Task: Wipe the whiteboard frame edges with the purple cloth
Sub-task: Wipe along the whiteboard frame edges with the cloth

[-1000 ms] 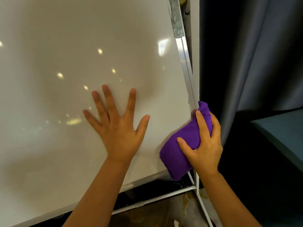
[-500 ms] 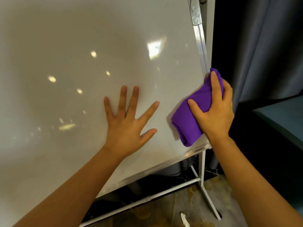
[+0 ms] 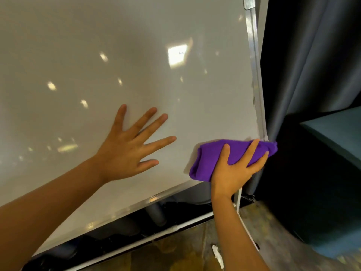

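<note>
Both hands lower now: right hand (image 3: 232,171) grips purple cloth (image 3: 213,155) at frame (image 3: 256,75) bottom corner.

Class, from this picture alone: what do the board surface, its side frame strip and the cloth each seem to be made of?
Whiteboard surface: glossy, probably coated; it mirrors ceiling lights. Side frame strip: likely aluminium, silvery and ribbed. Purple cloth: soft matte fabric, perhaps microfibre, bunched in folds.

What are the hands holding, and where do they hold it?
The right hand grips the folded purple cloth around its middle. The left hand holds nothing; it rests flat on the glossy whiteboard.
</note>
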A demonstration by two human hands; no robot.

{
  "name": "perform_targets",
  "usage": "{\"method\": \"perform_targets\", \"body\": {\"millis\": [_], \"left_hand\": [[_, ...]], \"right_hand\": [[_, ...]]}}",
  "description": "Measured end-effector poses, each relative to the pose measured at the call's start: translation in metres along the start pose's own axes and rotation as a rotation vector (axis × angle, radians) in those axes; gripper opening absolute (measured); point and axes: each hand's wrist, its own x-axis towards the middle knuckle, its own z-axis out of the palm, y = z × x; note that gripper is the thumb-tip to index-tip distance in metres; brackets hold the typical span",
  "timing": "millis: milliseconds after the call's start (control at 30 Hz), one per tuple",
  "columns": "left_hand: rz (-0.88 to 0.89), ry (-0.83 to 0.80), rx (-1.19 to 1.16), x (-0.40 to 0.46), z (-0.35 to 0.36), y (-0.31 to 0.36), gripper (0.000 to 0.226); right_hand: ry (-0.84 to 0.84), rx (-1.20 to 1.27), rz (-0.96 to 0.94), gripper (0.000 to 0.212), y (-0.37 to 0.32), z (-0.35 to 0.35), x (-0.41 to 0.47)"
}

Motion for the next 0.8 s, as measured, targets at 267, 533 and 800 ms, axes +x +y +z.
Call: {"method": "perform_targets", "body": {"millis": [267, 533, 800], "left_hand": [[0.074, -0.065, 0.048, -0.106, 0.004, -0.056, 0.063], [0.101, -0.016, 0.073, -0.153, 0.004, -0.09, 0.065], [0.118, -0.051, 0.075, -0.196, 0.001, -0.117, 0.068]], "right_hand": [[-0.009, 0.092, 0.071, 0.078, -0.026, 0.031, -0.093], [-0.043, 0.039, 0.09, 0.074, -0.044, 0.049, -0.176], [-0.123, -0.012, 0.08, 0.073, -0.059, 0.063, -0.27]]}}
